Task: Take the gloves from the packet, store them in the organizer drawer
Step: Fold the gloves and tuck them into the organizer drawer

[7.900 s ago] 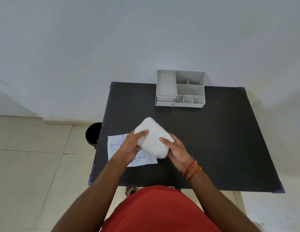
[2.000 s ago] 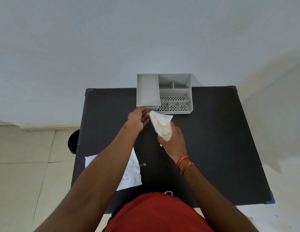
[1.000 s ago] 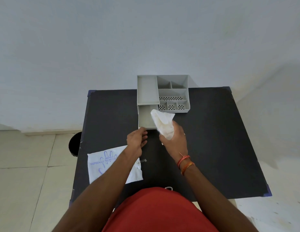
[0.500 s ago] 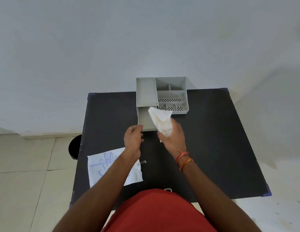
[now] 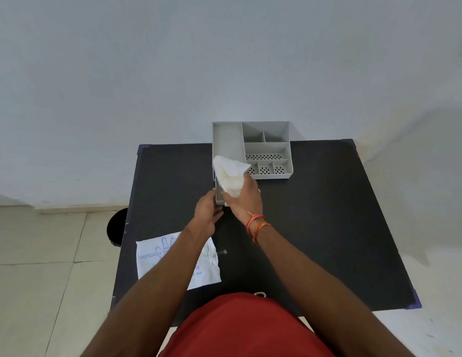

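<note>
A grey organizer (image 5: 266,150) stands at the far edge of the black table (image 5: 315,228). Its lower left drawer (image 5: 219,195) is pulled out toward me. My right hand (image 5: 246,200) grips a white bundle of gloves (image 5: 230,176) and holds it over the open drawer, hiding most of the drawer's inside. My left hand (image 5: 208,212) rests against the drawer's front left corner; whether it grips it I cannot tell. The flat white glove packet (image 5: 152,256) with blue print lies near the table's left front, partly under my left forearm.
A black round bin (image 5: 116,230) stands on the tiled floor beside the table's left edge. A pale wall rises right behind the organizer. A small grey scrap (image 5: 221,252) lies on the table next to the packet. My red shirt covers the table's near edge.
The drawer came out under my left hand. My right hand has carried the glove bundle left, from beside the drawer to over it. My left hand has returned to the drawer's front corner.
</note>
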